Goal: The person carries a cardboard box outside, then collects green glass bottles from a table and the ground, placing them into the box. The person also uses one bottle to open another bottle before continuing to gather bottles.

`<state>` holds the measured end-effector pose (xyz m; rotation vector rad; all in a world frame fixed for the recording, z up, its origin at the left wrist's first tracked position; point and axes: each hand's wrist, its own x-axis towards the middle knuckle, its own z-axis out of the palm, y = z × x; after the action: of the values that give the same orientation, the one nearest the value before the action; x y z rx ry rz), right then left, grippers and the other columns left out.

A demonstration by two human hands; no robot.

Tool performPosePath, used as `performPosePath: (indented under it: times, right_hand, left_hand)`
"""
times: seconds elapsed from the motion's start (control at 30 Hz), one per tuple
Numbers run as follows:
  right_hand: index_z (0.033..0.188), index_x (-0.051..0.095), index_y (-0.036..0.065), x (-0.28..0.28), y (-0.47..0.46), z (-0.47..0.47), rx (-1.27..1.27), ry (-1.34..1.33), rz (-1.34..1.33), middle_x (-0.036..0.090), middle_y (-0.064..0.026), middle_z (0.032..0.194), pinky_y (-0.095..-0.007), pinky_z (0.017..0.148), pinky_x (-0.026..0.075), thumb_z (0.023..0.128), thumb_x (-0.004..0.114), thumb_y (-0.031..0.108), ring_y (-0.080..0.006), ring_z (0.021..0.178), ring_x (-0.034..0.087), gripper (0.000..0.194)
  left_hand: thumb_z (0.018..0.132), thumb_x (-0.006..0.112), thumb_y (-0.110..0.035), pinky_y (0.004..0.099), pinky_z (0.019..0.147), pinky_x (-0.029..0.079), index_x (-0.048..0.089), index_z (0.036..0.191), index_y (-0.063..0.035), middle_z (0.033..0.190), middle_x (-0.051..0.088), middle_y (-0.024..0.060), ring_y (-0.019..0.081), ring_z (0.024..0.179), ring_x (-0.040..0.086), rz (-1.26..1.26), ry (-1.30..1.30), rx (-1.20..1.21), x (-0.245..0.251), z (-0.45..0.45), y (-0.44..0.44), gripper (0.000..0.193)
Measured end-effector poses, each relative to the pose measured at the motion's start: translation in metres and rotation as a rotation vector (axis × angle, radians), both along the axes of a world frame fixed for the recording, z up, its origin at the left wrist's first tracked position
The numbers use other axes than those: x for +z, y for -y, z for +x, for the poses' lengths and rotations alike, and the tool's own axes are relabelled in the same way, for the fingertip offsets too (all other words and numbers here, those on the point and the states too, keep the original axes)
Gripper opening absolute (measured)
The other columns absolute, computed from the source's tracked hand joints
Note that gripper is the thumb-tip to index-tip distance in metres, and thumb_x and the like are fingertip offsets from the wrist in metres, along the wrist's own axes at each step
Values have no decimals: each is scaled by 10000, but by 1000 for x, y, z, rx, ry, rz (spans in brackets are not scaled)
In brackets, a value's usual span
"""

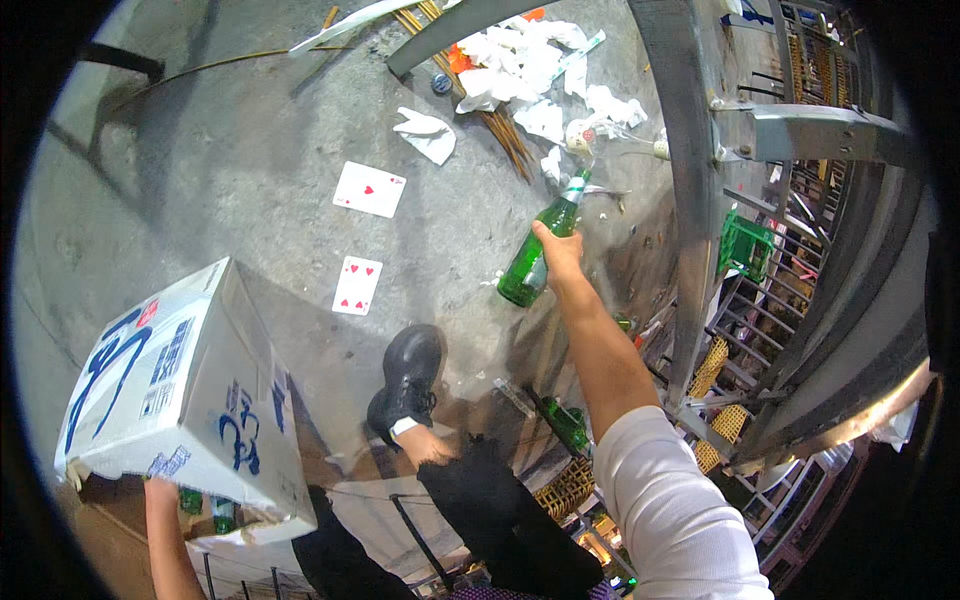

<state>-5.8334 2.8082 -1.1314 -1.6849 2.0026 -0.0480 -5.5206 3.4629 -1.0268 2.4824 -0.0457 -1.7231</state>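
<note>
My right hand [559, 247] grips a green glass bottle [537, 259] around its body, above the concrete floor [285, 225]; the bottle's neck points up and right toward crumpled white tissues. At the lower left, my left hand [161, 491] reaches to the torn opening of a white cardboard box [195, 397] with blue markings. Its fingers are hidden by the box, so its grip cannot be seen. Inside the box, green glass bottles [223, 515] show beside that hand. Two playing cards with red hearts, an ace [368, 189] and a four [357, 286], lie face up on the floor.
Crumpled tissues [517, 60], thin wooden skewers [510, 142] and a bottle cap [442, 83] litter the floor at the top. A metal table frame [686, 187] rises at the right. More green bottles [566, 424] lie near my right forearm. A green crate [746, 246] is beyond the frame.
</note>
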Motion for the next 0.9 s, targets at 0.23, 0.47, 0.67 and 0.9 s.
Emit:
performPosePath:
  times: [0.23, 0.47, 0.67, 0.9]
  right_hand:
    - [1196, 518, 73, 136, -98, -3, -190, 1139, 842, 584, -55, 1101, -382, 913, 462, 828, 678, 188, -203, 1015, 575, 418]
    - [1351, 453, 109, 291, -183, 30, -271, 1201, 927, 507, -105, 1331, -465, 1132, 280, 668, 802, 216, -315, 1342, 376, 774]
    - [1345, 365, 74, 398, -273, 98, 235, 1276, 801, 435, -161, 1384, -442, 1077, 383, 643, 782, 98, -267, 1269, 462, 817]
    - [1370, 372, 65, 394, -427, 194, 987, 1216, 600, 381, -155, 1421, -429, 1147, 245, 613, 713, -87, -345, 1401, 276, 844]
  left_hand:
    - [961, 487, -249, 338, 1015, 388, 456, 1366, -6, 1355, 527, 130, 249, 1210, 516, -154, 63, 269, -15, 1, 26, 474]
    - [824, 521, -79, 304, 666, 499, 527, 1184, 39, 1022, 617, 101, 191, 835, 598, -325, 83, 621, 60, 11, 97, 379]
    - [739, 472, 76, 372, 1015, 393, 431, 1341, -31, 1304, 502, 163, 266, 1225, 490, -779, 402, 322, 244, -28, 104, 613]
    - [708, 794, -232, 423, 1068, 330, 413, 1371, -87, 1408, 392, 198, 349, 1310, 379, -931, 530, -110, 364, -40, 99, 778]
